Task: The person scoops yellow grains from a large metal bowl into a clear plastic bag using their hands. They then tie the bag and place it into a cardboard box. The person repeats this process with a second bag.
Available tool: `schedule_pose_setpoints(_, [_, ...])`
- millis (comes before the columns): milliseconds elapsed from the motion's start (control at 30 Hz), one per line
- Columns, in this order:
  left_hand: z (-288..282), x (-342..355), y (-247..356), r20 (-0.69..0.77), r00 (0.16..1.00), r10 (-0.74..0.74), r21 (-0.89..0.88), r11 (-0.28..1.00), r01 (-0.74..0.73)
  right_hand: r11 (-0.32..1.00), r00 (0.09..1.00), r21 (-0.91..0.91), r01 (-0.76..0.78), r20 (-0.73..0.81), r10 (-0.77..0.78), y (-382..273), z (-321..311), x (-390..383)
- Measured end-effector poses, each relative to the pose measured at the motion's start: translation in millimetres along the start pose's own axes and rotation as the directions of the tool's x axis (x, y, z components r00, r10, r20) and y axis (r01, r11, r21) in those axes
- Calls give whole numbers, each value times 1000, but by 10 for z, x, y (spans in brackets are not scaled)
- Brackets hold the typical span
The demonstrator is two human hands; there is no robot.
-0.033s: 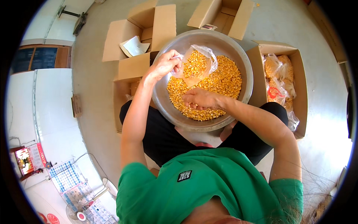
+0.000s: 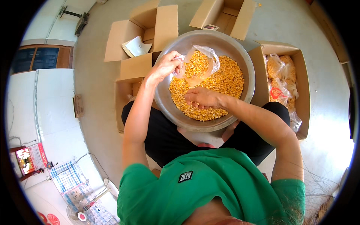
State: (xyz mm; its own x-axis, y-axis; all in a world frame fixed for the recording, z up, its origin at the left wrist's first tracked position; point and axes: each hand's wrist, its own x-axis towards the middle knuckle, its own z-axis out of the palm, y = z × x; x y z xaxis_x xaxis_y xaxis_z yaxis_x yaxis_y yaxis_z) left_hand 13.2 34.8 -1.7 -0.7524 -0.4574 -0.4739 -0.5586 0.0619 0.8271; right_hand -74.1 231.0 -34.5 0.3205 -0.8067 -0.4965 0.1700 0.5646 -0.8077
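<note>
Beyond the left hand [image 2: 167, 67] and to its left stands an open box [image 2: 167, 28]. That hand's fingers close on the near-left edge of a clear plastic bag [image 2: 193, 80], which spreads rightward from the grip with corn inside; being slumped, its long axis is hard to tell. The bag lies just beyond the right hand [image 2: 205, 97], and the gripping left hand is nearer. The right hand is curled, palm down, over loose corn [image 2: 230, 84] in a metal basin [image 2: 249, 71]; whether it holds kernels I cannot tell. Well to its right, another box [image 2: 303, 97] holds filled bags [image 2: 278, 93].
</note>
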Motion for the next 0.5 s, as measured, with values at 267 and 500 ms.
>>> schedule_pose_setpoints(267, [-6,-159,-356,-238,971,8,82,997,11,987,967,120,110,-242,-78,-356,-272,15])
schedule_pose_setpoints(500, [5,-343,-219,-242,970,7,154,988,32,995,919,101,7,-393,34,-330,-518,318])
